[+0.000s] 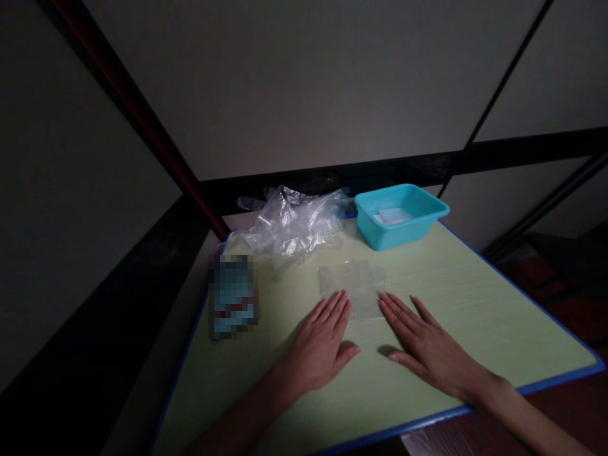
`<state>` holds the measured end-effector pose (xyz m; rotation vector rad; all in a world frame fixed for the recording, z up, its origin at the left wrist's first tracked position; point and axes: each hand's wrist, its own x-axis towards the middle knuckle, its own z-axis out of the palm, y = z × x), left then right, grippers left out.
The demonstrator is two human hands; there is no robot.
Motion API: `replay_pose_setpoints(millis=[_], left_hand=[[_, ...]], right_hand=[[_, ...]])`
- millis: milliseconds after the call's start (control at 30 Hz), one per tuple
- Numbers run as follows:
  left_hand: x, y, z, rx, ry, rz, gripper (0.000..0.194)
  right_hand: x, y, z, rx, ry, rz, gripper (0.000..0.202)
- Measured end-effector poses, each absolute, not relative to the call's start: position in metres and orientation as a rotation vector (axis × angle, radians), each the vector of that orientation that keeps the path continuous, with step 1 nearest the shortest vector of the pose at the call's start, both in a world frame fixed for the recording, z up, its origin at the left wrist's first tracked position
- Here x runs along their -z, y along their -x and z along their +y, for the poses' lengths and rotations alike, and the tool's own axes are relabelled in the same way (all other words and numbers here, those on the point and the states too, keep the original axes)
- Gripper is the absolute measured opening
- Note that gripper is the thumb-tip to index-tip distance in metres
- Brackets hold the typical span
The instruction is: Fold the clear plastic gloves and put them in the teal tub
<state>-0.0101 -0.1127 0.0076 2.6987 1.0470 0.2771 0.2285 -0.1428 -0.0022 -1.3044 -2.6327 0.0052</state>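
Observation:
A clear plastic bag [363,285] lies flattened on the table in front of me. My left hand [323,345] rests palm down at its lower left, fingertips touching the plastic and thumb pointing right. On the other side my right hand [425,345] is also palm down, fingers stretched forward, with its fingertips by the bag's right edge. Neither hand grips anything. Behind the bag is a crumpled heap of clear plastic bags [299,221].
A turquoise plastic basin [399,231] with white paper-like pieces [393,216] inside stands at the back right. A pixelated bluish item [234,294] lies on the left. The pale table [427,411] has a blue rim and meets a panelled wall [304,88] behind.

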Motion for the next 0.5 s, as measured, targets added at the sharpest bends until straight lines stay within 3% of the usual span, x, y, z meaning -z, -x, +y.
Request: replay_pose_setpoints(millis=[500], left_hand=[[-0.0094, 0.0128, -0.113, -0.231, -2.781, 1.074, 0.062]], right_hand=[[0.005, -0.2335, -0.1514, 0.051, 1.461, -2.568, 0.069]])
